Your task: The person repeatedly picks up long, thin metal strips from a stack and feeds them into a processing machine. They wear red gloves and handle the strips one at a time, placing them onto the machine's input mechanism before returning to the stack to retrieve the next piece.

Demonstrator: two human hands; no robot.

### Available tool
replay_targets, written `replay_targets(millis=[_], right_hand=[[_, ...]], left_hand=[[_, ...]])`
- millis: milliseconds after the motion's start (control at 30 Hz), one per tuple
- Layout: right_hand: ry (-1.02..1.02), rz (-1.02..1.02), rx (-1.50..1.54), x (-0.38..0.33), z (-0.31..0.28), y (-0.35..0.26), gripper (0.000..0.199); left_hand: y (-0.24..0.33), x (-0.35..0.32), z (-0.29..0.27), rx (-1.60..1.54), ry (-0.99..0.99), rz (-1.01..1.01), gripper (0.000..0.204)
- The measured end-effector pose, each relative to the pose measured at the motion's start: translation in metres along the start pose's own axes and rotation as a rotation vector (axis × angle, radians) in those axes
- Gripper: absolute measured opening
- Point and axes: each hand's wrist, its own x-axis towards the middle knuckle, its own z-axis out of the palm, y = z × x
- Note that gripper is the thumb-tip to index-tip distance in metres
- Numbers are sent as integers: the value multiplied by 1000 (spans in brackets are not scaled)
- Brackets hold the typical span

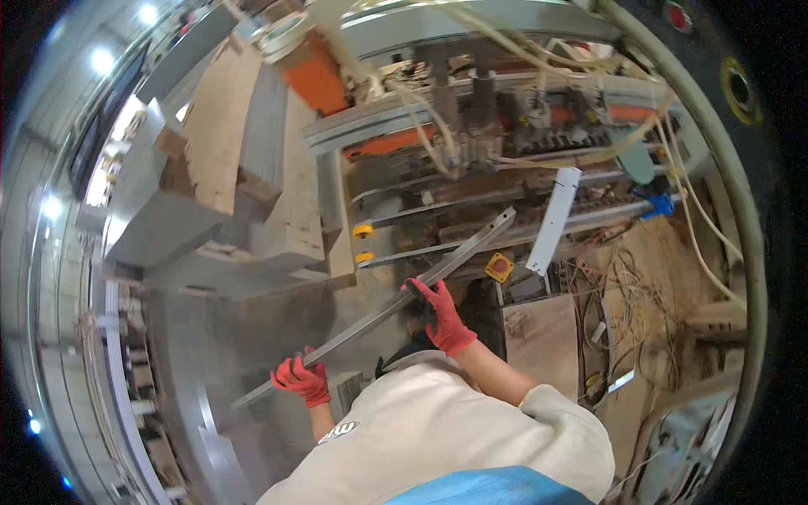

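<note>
A long, straight metal bar (362,326) lies slantwise across the view in front of me, its far end up to the right and showing small holes. My left hand (303,380), in a red glove, is closed around the bar near its lower left end. Farther along, my right hand (442,320), in a red glove with dark finger parts, grips the bar past its middle. The bar's right end reaches over the near rails (421,251) of a machine.
Stacked grey and wooden boards (223,126) rise at the left, with an orange bucket (316,76) behind. Near the bar's far end are a yellow box with a red button (499,268) and a pale metal plate (555,220). Tangled cables (627,295) lie at the right.
</note>
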Motion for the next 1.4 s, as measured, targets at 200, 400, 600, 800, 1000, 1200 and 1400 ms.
replay_targets(millis=[200,400,600,800,1000,1200,1400], right_hand=[[-122,-56,-180,23,18,40,40],[-850,-555,-1156,19,25,61,65],[-846,-123,-1054,9,88,126,50],[-948,217,-886,-40,169,269,38],[-1540,457,-1387,-95,169,412,29],[-1681,636,-1673,-112,66,496,25],[-1661,570,-1963,-50,-36,498,22]], left_hand=[[-70,-70,-94,222,-322,-262,48],[-54,-171,-174,184,-680,-788,62],[-7,-246,-235,123,-671,-1146,68],[36,-351,-312,157,-650,-1493,73],[72,-390,-376,262,-420,-2022,60],[10,-387,-420,653,-300,-2278,53],[-73,-490,-469,951,-349,-2378,49]])
